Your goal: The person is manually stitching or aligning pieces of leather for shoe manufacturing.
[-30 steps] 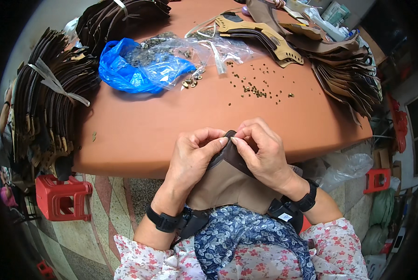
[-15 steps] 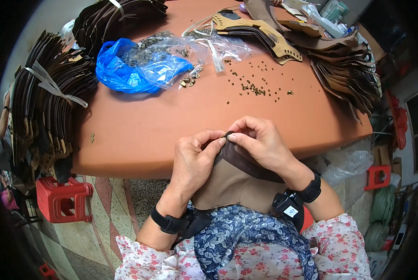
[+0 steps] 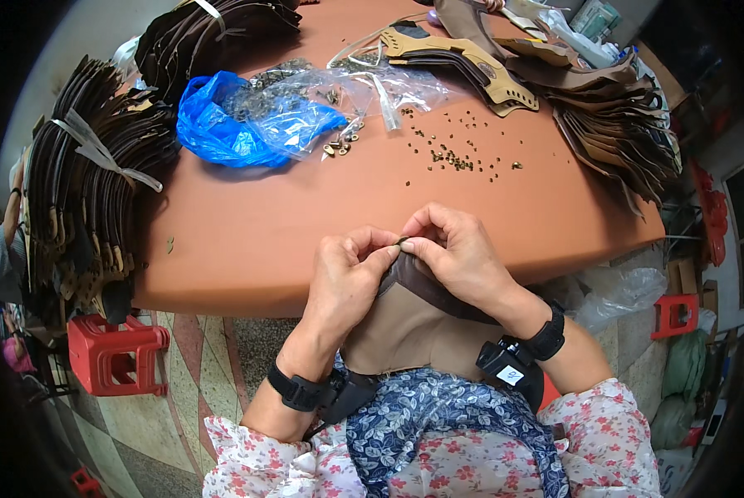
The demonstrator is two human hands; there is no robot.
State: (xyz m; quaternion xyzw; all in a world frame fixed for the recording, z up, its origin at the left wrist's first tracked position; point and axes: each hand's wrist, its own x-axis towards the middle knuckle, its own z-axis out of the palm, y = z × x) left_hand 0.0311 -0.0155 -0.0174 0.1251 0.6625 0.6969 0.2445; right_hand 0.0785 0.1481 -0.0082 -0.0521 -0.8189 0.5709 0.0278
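Note:
Both hands meet over my lap at the near edge of the table, pinching the upper tip of a brown shoe-upper piece [image 3: 413,319]. My left hand [image 3: 349,270] closes thumb and forefinger on the tip from the left. From the right, my right hand [image 3: 455,249] pinches the same tip, its thumb touching the left fingers. Something small and brass-coloured shows between the fingertips, too small to name. The piece has a dark brown upper band and a tan lower part, and hangs down onto my blue leaf-patterned apron [image 3: 438,415].
On the orange-covered table [image 3: 264,232] lie many small brass-coloured fittings [image 3: 455,158], a blue plastic bag [image 3: 222,124] and clear bags. Bundles of shoe uppers [image 3: 98,174] stand left, with more stacked uppers [image 3: 613,133] right. A red stool [image 3: 119,353] stands below left.
My right hand has shifted slightly left and up, and the fingertips have drawn closer over the tip. A small brass-coloured bit now shows there. The view has shifted a little.

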